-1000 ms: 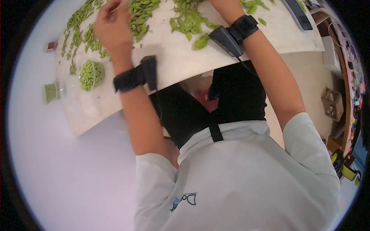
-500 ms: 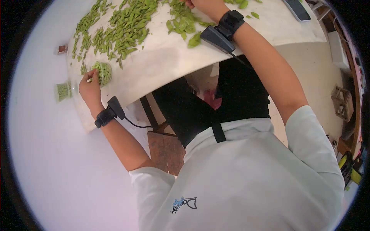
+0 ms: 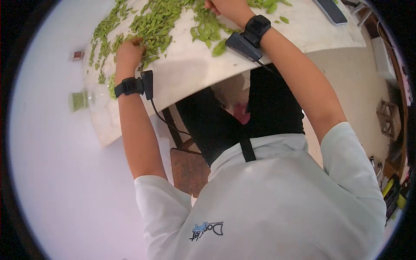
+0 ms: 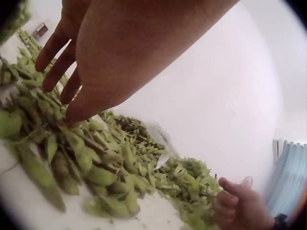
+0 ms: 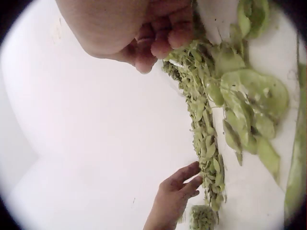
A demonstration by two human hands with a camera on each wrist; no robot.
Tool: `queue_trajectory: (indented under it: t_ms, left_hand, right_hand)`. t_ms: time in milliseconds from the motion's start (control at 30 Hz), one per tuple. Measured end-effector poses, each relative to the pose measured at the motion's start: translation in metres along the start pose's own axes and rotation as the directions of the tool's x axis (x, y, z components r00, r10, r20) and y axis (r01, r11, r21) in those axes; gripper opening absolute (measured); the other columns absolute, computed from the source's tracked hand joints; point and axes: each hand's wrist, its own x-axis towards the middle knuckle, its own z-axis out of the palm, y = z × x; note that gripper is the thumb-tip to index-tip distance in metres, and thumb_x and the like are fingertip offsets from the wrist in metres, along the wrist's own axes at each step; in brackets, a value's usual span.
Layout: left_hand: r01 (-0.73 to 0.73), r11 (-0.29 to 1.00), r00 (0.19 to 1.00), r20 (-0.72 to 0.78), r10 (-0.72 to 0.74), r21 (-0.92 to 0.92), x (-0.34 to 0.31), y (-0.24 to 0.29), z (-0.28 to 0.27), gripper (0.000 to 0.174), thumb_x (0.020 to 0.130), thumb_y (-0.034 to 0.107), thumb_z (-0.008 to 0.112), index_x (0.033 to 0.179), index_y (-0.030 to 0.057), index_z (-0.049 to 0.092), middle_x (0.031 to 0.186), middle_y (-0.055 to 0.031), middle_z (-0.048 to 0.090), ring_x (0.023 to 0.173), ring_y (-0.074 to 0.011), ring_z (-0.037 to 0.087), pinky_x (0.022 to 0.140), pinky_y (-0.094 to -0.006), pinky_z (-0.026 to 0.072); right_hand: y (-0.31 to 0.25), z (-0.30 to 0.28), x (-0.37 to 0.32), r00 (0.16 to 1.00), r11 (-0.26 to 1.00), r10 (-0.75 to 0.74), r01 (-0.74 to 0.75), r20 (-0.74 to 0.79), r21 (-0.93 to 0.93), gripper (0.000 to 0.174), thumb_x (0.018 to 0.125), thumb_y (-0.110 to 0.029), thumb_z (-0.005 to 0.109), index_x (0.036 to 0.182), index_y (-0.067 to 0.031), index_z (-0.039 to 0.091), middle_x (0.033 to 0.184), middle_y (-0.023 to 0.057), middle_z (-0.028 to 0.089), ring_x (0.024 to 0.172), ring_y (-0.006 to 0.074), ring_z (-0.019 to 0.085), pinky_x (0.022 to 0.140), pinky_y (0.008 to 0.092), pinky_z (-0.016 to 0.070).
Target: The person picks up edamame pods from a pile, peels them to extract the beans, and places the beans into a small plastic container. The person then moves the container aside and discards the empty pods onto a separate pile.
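Observation:
My left hand [image 3: 129,54] reaches over the near edge of the pile of green bean pods [image 3: 158,24]. In the left wrist view its fingers extend, and the fingertips lie right at the pods [image 4: 103,167]. My right hand [image 3: 232,9] stays above the flatter, loose pods [image 3: 207,29] at the top middle. Its fingers [image 5: 162,47] are curled towards the palm, and nothing shows between them; the left wrist view shows its thumb raised. A clear cup of shelled green beans [image 3: 112,86] is partly hidden behind my left wrist.
A phone [image 3: 331,11] lies near the white table's [image 3: 190,65] right end. Beyond the left edge stand another container of green beans [image 3: 79,101] and a small reddish box [image 3: 77,56]. A wooden stool [image 3: 188,171] is below the table.
My left hand moved from the pods down to the cup of shelled beans, then back up to the pods. My right hand shifted slightly left and stayed over the loose pods.

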Motion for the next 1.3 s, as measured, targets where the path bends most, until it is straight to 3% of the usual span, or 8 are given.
queue_trajectory:
  t_ms: [233,367,667,867,1067,1167,1267,1300]
  left_hand:
    - [0.141,0.977,0.984,0.135,-0.12,-0.157,-0.006,0.014,-0.015,0.032,0.076,0.023,0.069,0.107,0.0123,0.067,0.092,-0.0107,0.069,0.083,-0.0274,0.066,0.074,-0.0363,0.0508]
    - [0.165,0.979,0.985,0.07,-0.157,-0.12,-0.014,0.009,-0.012,0.029,0.074,0.02,0.07,0.101,0.0107,0.069,0.086,-0.0101,0.069,0.08,-0.0261,0.066,0.073,-0.0354,0.0508]
    - [0.171,0.979,0.969,0.202,-0.145,-0.115,-0.018,0.008,-0.017,0.027,0.074,0.02,0.069,0.099,0.0094,0.07,0.086,-0.0123,0.069,0.081,-0.0256,0.066,0.073,-0.0349,0.0508]
    - [0.071,0.99,0.996,-0.048,-0.078,-0.122,-0.019,0.001,-0.005,0.024,0.081,0.027,0.06,0.099,0.0151,0.07,0.091,-0.0097,0.069,0.083,-0.0284,0.065,0.071,-0.0369,0.0502]
    - [0.278,0.959,0.945,-0.159,-0.285,-0.061,-0.022,0.015,-0.044,0.027,0.082,0.029,0.056,0.104,0.0201,0.07,0.091,-0.0122,0.068,0.087,-0.0307,0.064,0.075,-0.0397,0.05]
    - [0.218,0.975,0.957,-0.19,-0.222,-0.041,-0.015,-0.003,-0.033,0.028,0.082,0.03,0.056,0.104,0.02,0.07,0.094,-0.014,0.067,0.087,-0.0315,0.064,0.075,-0.04,0.0501]
    - [0.206,0.977,0.976,0.087,-0.2,-0.065,-0.012,-0.007,-0.02,0.028,0.082,0.027,0.057,0.106,0.0172,0.069,0.098,-0.0142,0.067,0.086,-0.0318,0.064,0.076,-0.04,0.0501]
    - [0.1,0.987,0.995,-0.004,-0.102,-0.129,-0.012,-0.004,-0.016,0.027,0.082,0.026,0.059,0.106,0.0158,0.069,0.098,-0.0139,0.067,0.086,-0.0311,0.064,0.076,-0.0393,0.0502]
  right_hand:
    - [0.007,0.0,0.001,0.999,0.999,-0.01,0.007,0.049,0.051,0.017,0.096,-0.018,0.049,0.088,-0.0033,0.054,0.061,0.0031,0.054,0.048,0.0099,0.046,0.047,0.0263,0.0397]
    - [0.002,0.002,0.0,0.998,0.997,0.049,-0.051,0.039,0.059,0.017,0.096,-0.017,0.049,0.089,-0.0029,0.054,0.061,0.0028,0.054,0.048,0.0092,0.045,0.046,0.026,0.0385]
    - [0.006,0.002,0.002,0.997,0.998,0.055,-0.057,0.056,0.041,0.019,0.096,-0.018,0.05,0.099,-0.0002,0.057,0.061,0.0036,0.055,0.048,0.0094,0.045,0.046,0.0259,0.0384]
    - [-0.003,0.003,-0.001,0.996,0.998,0.06,-0.059,0.06,-0.012,0.024,0.096,-0.018,0.05,0.108,0.0021,0.057,0.061,0.0044,0.055,0.049,0.0095,0.046,0.047,0.0258,0.0389]
    - [0.003,0.005,0.001,0.997,0.998,0.063,-0.063,0.045,-0.006,0.025,0.096,-0.018,0.05,0.107,0.0029,0.057,0.062,0.0039,0.056,0.05,0.0093,0.048,0.048,0.025,0.0395]
    - [-0.001,0.007,0.002,0.997,0.998,0.057,-0.056,0.043,-0.023,0.024,0.096,-0.018,0.05,0.105,0.0024,0.058,0.062,0.0031,0.056,0.051,0.0089,0.048,0.048,0.0247,0.0397]
    - [0.005,0.006,0.004,0.999,0.998,0.031,-0.028,0.041,-0.059,0.021,0.096,-0.018,0.05,0.101,0.0007,0.058,0.061,0.0021,0.055,0.05,0.0081,0.047,0.048,0.0244,0.0397]
    - [0.003,0.006,0.003,0.998,0.997,0.05,-0.047,0.046,-0.057,0.02,0.096,-0.018,0.05,0.101,0.0005,0.058,0.061,0.0021,0.055,0.05,0.008,0.047,0.048,0.0244,0.0397]
